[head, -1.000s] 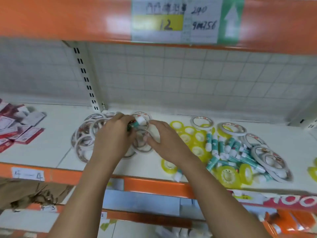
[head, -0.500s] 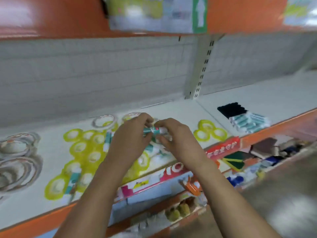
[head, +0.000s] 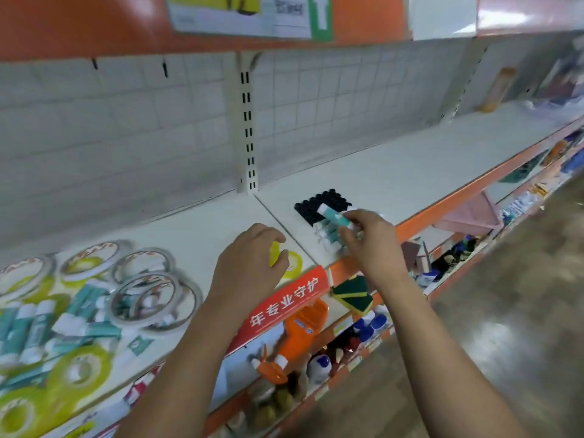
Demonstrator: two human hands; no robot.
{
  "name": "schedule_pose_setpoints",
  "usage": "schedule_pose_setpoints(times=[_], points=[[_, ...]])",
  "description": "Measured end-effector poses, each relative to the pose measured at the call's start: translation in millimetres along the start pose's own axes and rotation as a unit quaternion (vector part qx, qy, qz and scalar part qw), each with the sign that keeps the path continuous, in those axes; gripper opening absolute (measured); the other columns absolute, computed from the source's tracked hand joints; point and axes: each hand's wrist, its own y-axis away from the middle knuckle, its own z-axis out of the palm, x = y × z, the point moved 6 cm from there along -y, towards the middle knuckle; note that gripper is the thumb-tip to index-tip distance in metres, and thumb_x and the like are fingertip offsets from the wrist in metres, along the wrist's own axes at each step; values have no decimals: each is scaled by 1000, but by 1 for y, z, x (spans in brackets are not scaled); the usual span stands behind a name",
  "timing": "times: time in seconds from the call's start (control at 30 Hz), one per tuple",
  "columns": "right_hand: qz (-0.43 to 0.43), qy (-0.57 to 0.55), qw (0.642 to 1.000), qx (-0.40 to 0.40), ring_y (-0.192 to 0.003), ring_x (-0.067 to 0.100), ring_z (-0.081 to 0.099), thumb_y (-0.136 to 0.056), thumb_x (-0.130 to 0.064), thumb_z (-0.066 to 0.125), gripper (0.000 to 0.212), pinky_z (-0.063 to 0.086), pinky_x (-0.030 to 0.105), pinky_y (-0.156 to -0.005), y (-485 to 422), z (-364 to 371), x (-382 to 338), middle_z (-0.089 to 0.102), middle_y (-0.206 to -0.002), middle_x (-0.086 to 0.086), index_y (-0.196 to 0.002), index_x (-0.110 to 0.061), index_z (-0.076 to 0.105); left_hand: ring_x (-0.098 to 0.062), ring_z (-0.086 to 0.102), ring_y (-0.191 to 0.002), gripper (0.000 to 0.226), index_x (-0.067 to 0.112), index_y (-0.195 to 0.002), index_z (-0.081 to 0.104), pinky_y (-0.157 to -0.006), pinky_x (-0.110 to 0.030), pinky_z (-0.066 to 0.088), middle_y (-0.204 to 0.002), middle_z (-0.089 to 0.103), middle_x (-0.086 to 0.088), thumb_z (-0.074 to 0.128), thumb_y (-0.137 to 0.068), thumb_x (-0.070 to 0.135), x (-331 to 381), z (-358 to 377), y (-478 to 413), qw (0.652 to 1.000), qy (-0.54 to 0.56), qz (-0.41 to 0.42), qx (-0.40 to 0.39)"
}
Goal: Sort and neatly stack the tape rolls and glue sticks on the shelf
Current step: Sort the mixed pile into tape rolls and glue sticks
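Note:
My right hand point(head: 369, 240) pinches a teal and white glue stick point(head: 334, 216) and holds it just above a small stack of glue sticks point(head: 328, 237) lying beside a block of black caps point(head: 319, 202). My left hand point(head: 249, 263) grips a yellow tape roll point(head: 274, 252) on edge, next to another yellow roll point(head: 294, 263) lying flat near the shelf's front edge. Further left lie white tape rolls point(head: 148, 295), loose glue sticks point(head: 38, 324) and more yellow rolls point(head: 79, 371), all mixed together.
The white shelf board point(head: 410, 172) stretches away to the right under an orange upper shelf point(head: 79, 23). A slotted upright point(head: 248, 128) stands at the wire-grid back wall. A red sign point(head: 284, 303) hangs on the front edge above lower shelves with sponges and an orange item.
The view has swung right along the shelf. My right hand has carried the glue stick away from my left hand to the stack by the black caps. My left hand now grips a yellow roll.

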Motion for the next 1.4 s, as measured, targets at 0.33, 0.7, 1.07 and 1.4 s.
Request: schedule_pose_setpoints(times=[0.33,0.7,1.07,1.4], points=[[81,70,994,31,-104,34,56,-86,-33,68,33,42,41,-95,-32,21,87,65,-111,13,-107,-8,71,-7,54,-107,24,29,-115,60,-80,-21,35,-121,55,13,51,-96,39,12,26,-22,999,-20,-37,-27],[62,89,993,49,-107,28,54,-83,-52,64,39,40,40,-94,-33,27,89,62,-114,5,-106,-21,68,-7,54,-106,23,29,-113,60,-79,-22,38,-120,54,14,49,-96,39,7,28,-20,998,-37,-40,-21],[19,59,995,77,-110,36,50,-88,-34,65,35,41,44,-91,-21,16,28,56,-124,12,-116,-14,65,-11,56,-101,23,29,-113,61,-76,-26,41,-116,56,13,49,-96,37,-10,7,-10,998,-56,-39,9],[-183,-117,973,-84,-105,15,58,-93,-33,60,29,48,29,-86,44,88,-178,59,-118,-5,-119,-21,61,-25,63,-91,24,20,-108,66,-71,-36,50,-107,63,2,59,-89,33,-85,-90,58,982,-131,-98,96]])
